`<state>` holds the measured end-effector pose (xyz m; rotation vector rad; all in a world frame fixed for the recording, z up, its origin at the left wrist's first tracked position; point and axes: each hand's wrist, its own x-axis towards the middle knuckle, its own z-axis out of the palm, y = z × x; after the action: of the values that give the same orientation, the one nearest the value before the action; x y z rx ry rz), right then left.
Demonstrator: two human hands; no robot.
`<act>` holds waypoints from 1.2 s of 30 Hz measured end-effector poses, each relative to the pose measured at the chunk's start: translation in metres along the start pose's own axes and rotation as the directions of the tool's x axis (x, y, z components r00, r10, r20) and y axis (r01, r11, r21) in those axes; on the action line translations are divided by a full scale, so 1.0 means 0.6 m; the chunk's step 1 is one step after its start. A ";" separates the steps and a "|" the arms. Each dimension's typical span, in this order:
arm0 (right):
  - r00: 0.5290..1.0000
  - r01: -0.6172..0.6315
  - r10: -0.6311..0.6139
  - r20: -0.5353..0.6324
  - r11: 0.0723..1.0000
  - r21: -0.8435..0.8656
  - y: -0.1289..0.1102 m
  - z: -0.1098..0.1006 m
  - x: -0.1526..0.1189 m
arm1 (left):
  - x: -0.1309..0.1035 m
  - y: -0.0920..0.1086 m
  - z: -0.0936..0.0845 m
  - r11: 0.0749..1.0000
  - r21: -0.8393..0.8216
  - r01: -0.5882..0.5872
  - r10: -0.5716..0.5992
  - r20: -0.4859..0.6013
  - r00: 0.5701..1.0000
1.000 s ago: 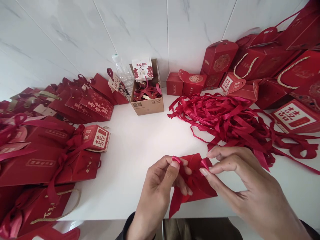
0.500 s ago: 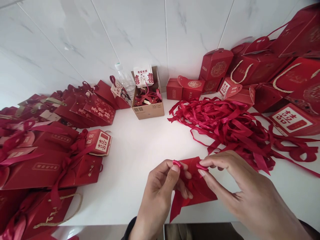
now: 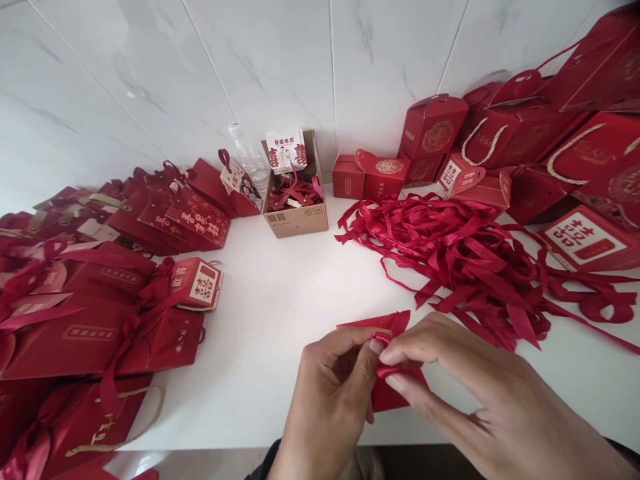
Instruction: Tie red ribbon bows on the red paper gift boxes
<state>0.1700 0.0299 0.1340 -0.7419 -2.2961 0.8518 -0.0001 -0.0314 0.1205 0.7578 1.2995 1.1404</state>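
Above a red gift box (image 3: 395, 398) near the table's front edge, both hands are closed on a red satin ribbon (image 3: 384, 371). My left hand (image 3: 333, 387) pinches a ribbon loop between thumb and forefinger, its other fingers curled beneath and partly hidden. From the right, my right hand (image 3: 465, 380) grips another part of the ribbon with thumb and forefinger, touching or nearly touching the left fingertips. The box shows only in part behind the hands, and one ribbon stretch slants up toward its back corner. How the ribbon crosses between the fingers is hidden.
A heap of loose red ribbons (image 3: 440, 247) lies beyond my right hand. Red gift boxes (image 3: 525, 133) are stacked at the right, and ribbon-tied boxes (image 3: 100, 320) crowd the left. A cardboard box (image 3: 299, 223) and a plastic bottle (image 3: 245, 150) stand by the wall on the white table (image 3: 280, 287).
My hands have come together; before, they were apart with a ribbon loop in each. The left hand moved right and the right hand moved left, covering the bow's middle.
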 end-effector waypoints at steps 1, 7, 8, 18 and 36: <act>1.000 -0.012 0.012 -0.024 1.000 -0.001 0.001 0.001 0.003 | -0.002 -0.001 0.000 0.999 0.029 -0.015 0.015 -0.008 1.000; 0.997 -0.036 0.035 -0.075 0.999 -0.014 0.005 -0.002 0.009 | -0.008 -0.008 -0.002 0.981 0.172 -0.089 0.105 -0.087 0.991; 0.996 -0.051 0.050 -0.074 0.999 -0.005 0.005 -0.002 0.008 | -0.007 -0.009 -0.001 0.987 0.144 -0.070 0.080 -0.065 0.995; 0.997 -0.056 0.059 -0.042 0.996 0.066 0.015 0.001 0.013 | -0.010 0.000 -0.005 0.996 0.090 -0.008 -0.009 0.184 0.983; 0.965 -0.262 0.260 0.036 0.961 0.087 0.023 0.002 0.009 | 0.008 0.002 -0.007 0.999 0.015 0.029 -0.030 0.112 0.993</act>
<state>0.1695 0.0416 0.1252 -1.0141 -2.1936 1.0816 -0.0051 -0.0275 0.1195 0.7988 1.2214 1.0514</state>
